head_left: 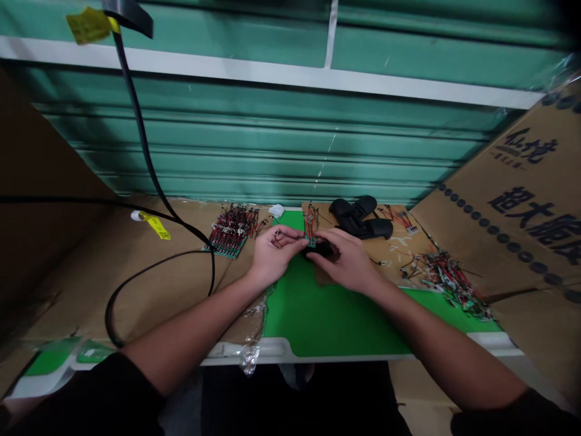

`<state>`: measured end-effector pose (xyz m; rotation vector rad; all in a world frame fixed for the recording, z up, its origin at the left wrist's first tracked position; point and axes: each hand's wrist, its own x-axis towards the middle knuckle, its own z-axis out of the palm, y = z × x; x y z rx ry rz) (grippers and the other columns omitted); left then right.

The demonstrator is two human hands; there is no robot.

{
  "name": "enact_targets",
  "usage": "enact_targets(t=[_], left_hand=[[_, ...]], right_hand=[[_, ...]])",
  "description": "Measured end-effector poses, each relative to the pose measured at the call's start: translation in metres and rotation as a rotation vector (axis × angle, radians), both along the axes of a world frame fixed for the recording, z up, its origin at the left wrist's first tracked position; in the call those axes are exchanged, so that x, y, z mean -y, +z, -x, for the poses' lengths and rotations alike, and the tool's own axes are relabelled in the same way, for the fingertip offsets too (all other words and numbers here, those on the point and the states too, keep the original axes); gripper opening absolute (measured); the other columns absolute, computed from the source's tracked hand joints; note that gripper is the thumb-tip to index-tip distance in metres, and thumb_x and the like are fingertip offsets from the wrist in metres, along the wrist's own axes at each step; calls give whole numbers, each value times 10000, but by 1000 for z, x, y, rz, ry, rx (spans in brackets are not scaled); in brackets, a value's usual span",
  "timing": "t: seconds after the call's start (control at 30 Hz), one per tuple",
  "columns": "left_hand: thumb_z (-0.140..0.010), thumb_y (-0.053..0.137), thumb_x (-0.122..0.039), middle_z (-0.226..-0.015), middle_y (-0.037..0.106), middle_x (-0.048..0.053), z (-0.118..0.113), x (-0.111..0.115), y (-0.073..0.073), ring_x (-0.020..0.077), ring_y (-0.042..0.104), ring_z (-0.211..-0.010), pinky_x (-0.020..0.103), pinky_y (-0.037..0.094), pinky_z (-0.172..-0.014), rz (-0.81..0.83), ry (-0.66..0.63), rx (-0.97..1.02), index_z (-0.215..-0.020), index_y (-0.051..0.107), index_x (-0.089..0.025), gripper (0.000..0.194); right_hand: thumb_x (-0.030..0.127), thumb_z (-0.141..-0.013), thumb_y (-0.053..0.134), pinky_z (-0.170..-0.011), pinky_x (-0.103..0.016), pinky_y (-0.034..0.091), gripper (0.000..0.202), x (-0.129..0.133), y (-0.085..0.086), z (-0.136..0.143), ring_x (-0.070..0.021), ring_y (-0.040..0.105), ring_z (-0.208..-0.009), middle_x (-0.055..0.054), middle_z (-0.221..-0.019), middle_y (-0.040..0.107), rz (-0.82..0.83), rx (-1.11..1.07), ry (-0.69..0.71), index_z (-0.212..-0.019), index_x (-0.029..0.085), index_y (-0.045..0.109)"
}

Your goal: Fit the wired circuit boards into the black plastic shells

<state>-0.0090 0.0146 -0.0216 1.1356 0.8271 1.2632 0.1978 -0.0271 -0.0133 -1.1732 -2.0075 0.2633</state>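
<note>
Both hands meet over the middle of the work surface, at a small green circuit board with red and black wires standing up from it. My left hand is closed, thumb and forefinger pinching the board's left side. My right hand curls in from the other side, its forefinger against the board's right edge and its thumb lower down. A dark patch lies between those right fingers; I cannot make out what it is. To the left of my left hand sits a dense group of wired circuit boards.
Black plastic holder lies behind my right hand. Loose wired boards are heaped at right, near a cardboard wall. Black cables hang and loop at left. Green mat and cardboard cover the table.
</note>
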Motion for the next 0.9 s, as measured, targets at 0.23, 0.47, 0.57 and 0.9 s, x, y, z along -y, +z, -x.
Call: enact_targets(t=[0.23, 0.47, 0.57, 0.9], left_hand=[[-592, 1048, -377, -952, 834, 93, 4, -1, 4, 206, 786, -840, 391, 652, -906, 18, -102, -9, -954, 788, -168, 492], [-608, 1042, -329, -1004, 842, 117, 5, -2, 2, 215, 799, -857, 394, 664, -911, 62, -180, 11, -1065, 818, -158, 537], [-647, 1026, -384, -890, 831, 109, 3, 0, 2, 215, 788, -752, 408, 675, -841, 86, -170, -13, -1015, 817, -134, 492], [-622, 1023, -404, -796, 806, 77, -2, 7, -4, 221, 774, -671, 378, 666, -701, 207, -165, 6, -928, 767, -140, 478]], right_hand=[[398, -1023, 741, -811, -359, 587, 246, 2, 0, -1, -225, 725, -841, -77, -1030, 806, 63, -80, -82, -1201, 236, 789], [410, -1005, 754, -775, -355, 587, 251, 2, -1, -1, -214, 716, -788, -64, -997, 813, 93, -152, -119, -1184, 243, 806], [393, -1006, 748, -784, -354, 588, 240, 1, -2, 0, -217, 719, -810, -69, -997, 812, 91, -150, -118, -1179, 238, 805], [325, -1044, 691, -920, -402, 610, 212, -1, -2, -2, -245, 759, -993, -84, -1123, 815, 54, -100, 1, -1219, 252, 787]])
